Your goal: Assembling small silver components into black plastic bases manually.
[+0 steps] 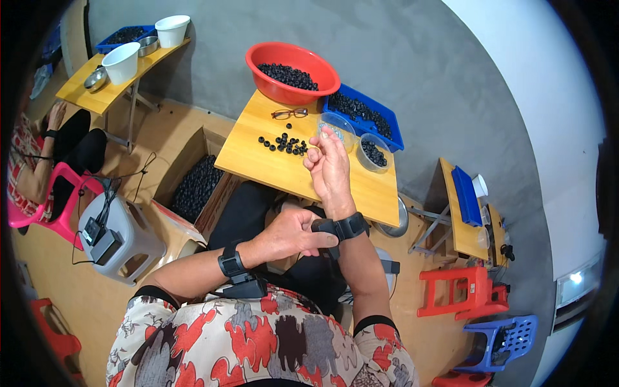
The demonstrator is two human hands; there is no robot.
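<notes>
My left hand (284,235) is closed on a black wrist-worn device (342,227) strapped round my right wrist, its thumb lying along the casing. My right hand (331,166) is raised over the yellow table (251,155), palm turned inward, fingers loosely bent and apart, with nothing visible in it. Behind its fingertips stands a clear plastic bowl (345,121), partly hidden, with small pale pieces in it. To the right is a clear tub (380,167) with black beads. Loose black beads (284,143) lie on the tabletop to the left. Another black device (230,261) circles my left wrist.
A red basin (258,77) and a blue tray (398,135), both holding black beads, stand at the table's far side near glasses (289,114). A cardboard box (166,177) of beads sits left on the floor. Beyond are a grey stool (138,235) and a seated person (32,168).
</notes>
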